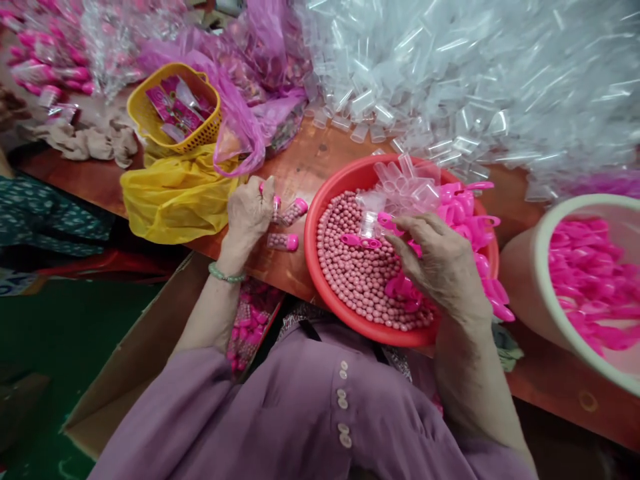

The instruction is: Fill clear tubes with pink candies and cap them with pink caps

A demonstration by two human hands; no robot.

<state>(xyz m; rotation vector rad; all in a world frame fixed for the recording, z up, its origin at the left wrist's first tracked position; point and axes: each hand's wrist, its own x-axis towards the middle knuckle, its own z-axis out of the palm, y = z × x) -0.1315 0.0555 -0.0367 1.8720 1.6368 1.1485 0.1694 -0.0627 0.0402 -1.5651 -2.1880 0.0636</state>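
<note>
My right hand (440, 260) pinches a cap (386, 221); clear tube (369, 225) just left of it, long axis roughly up-down in view. Left hand (251, 205) farther, curled; can't tell its grip.

Before you, the basin (311, 257) holds beads (345, 270), tubes (400, 179) and caps (463, 217). Filled vials (281, 241) lie to its left, a bucket (523, 280) stands right, a tube heap (475, 80) spreads behind.

a yellow basket (203, 139) with packets (181, 112) inside stood beside a purple bag (239, 130) on the table (323, 145). a yellow bag (175, 200) lay in front, a crumpled cloth (93, 142) to the left. another person's patterned garment (55, 210) showed at far left, and green floor (115, 327) below.
</note>
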